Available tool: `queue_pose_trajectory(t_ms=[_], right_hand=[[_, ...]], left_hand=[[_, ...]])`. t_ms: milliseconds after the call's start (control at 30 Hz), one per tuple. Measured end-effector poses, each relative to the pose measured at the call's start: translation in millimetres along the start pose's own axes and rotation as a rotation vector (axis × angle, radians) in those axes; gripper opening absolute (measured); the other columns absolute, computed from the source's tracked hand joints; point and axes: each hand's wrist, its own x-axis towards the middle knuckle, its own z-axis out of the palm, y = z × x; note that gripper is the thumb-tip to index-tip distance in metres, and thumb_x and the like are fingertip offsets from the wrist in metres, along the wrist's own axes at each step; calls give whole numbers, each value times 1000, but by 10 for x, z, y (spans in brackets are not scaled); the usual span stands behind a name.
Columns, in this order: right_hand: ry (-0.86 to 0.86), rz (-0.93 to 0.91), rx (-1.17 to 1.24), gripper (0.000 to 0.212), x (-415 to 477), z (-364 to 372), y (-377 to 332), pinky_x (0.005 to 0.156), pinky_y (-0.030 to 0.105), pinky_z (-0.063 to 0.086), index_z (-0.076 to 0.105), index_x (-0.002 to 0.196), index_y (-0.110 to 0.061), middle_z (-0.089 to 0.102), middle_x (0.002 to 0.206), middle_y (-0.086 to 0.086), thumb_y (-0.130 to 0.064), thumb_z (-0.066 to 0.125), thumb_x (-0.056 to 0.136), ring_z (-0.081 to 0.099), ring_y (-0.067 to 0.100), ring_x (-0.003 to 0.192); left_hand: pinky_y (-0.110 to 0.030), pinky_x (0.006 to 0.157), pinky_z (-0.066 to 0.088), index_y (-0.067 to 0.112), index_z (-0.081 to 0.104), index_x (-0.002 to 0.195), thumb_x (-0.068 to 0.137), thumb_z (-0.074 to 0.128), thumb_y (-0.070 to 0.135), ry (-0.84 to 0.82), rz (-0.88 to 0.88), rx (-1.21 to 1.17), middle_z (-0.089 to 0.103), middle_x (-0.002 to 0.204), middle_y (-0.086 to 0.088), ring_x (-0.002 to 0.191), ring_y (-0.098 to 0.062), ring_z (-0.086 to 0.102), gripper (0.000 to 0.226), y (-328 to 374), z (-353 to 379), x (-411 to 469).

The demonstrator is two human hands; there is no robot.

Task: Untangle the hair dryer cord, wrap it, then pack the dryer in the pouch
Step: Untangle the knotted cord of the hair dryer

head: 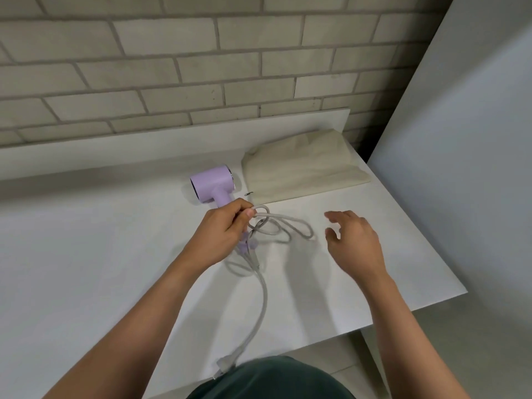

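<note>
**Hair dryer cord gathered in the left hand**

Hair dryer (212, 187), lilac, lies on the white table (86, 269) near the brick wall (172, 67), its handle pointing toward the person. Just to its right, close but apart, a cream fabric pouch (302, 168) lies flat, with a small dark zipper pull (248, 193) at its near left corner. The left hand (223, 234) covers the handle's lower end, its grip pinching a loop of the grey cord (276, 226) between thumb and fingers. More loops spill onto the table to the right of that hand; one long strand runs back toward the person and ends in the plug (226, 365) at the near table edge. The right hand (355, 243) hovers above the table just right of the loops, its grip spread, fingers loosely curled, touching nothing.
</note>
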Motion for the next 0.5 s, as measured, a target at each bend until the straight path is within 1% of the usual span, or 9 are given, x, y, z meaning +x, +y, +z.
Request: queue_pose_trajectory(t_ms=[67,100,133,200,300,367,400,433,500], right_hand=[[135,-148,35,50,-78,-4,-186,83,42,54,64,136,-18,66,128,-1,-1,56,89,58,28,110],[193,-259,96,50,-114,-23,-301,82,41,54,65,133,-18,67,125,-1,1,56,87,58,27,107],[209,-375,149,46,-147,-36,-419,82,38,54,66,129,-19,68,121,-2,-1,58,87,59,26,103],[153,-532,173,34,-200,3,-633,78,32,52,68,122,-23,68,114,-7,-11,63,92,59,22,99],[118,-563,113,20,-195,165,-817,66,31,52,69,115,-29,68,105,-11,-26,69,95,58,16,93],[133,-568,87,10,-178,252,-854,59,36,55,72,105,-27,66,93,-8,-27,68,96,61,18,85],[134,-568,84,9,-174,262,-865,56,38,55,73,102,-27,64,89,-7,-26,67,96,63,20,81],[141,-562,93,9,-172,251,-865,55,39,54,73,101,-27,63,89,-7,-26,66,97,64,22,79],[207,-538,152,8,-170,135,-881,59,39,54,72,101,-26,64,91,-7,-26,64,99,65,21,77]], left_hand=[[-37,73,53,25,65,95,108,50,28,4,12,21,66,71,5,70,-11,63,20,-26,-4,7],[-39,74,54,25,65,94,107,51,29,1,20,27,66,71,5,72,-14,63,20,-23,-8,3],[-40,75,54,26,65,94,107,51,29,-2,32,31,66,72,5,72,-15,63,20,-11,-11,0],[-40,75,53,26,65,95,108,51,27,-10,64,33,67,72,4,72,-15,64,19,23,-18,-10],[-38,76,53,23,66,98,108,51,24,-24,102,7,68,74,2,74,-16,66,18,66,-34,-25],[-37,77,54,23,66,98,108,50,24,-33,92,-18,69,74,2,74,-14,66,19,59,-53,-39],[-36,77,54,23,66,97,108,50,24,-38,81,-35,70,74,3,74,-14,66,20,51,-63,-48],[-36,78,53,23,65,96,109,48,25,-41,70,-64,71,75,4,74,-13,65,21,40,-67,-59],[-32,82,52,21,63,96,110,44,26,-36,37,-143,73,82,7,80,-13,66,24,10,-63,-78]])
